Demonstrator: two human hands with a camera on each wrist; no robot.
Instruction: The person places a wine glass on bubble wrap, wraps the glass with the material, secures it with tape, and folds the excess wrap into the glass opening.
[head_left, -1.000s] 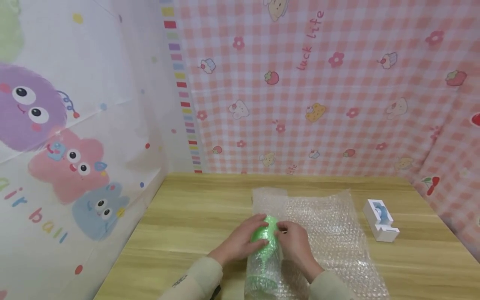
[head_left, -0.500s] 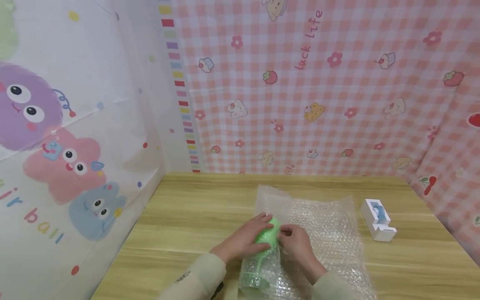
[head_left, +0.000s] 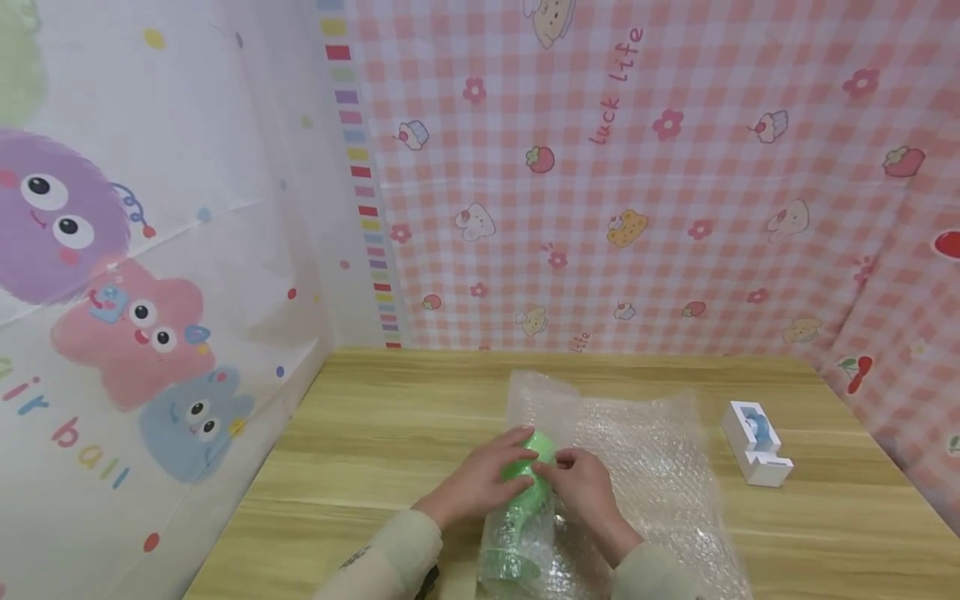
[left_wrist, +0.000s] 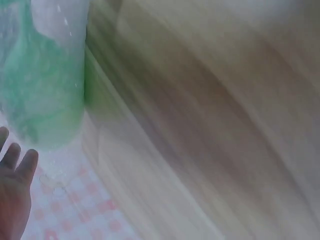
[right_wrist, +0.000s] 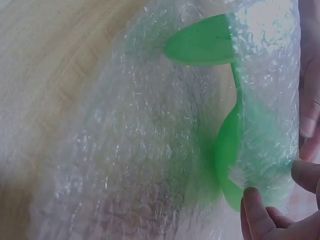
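Note:
A green stemmed goblet (right_wrist: 227, 155) lies on its side, its bowl toward the back and its round foot toward the front in the head view. Clear bubble wrap (head_left: 648, 450) is folded over part of it, and the rest of the sheet spreads to the right. My left hand (head_left: 480, 475) rests on the wrapped bowl from the left, fingers across the top and thumb lower down. At the bowl's right side, my right hand (head_left: 588, 492) pinches the edge of the bubble wrap between thumb and fingers. Only a few fingers show in the left wrist view.
A white tape dispenser (head_left: 756, 444) with a blue roll stands at the right of the wooden table (head_left: 375, 417). Behind the table hangs a pink checked cloth (head_left: 585, 200), and a white cartoon cloth (head_left: 247, 233) hangs at the left.
The right hand's fingertips have shifted a little left, further over the bowl, with the wrap edge. The left hand stays on the bowl; the wrapped goblet has shifted slightly.

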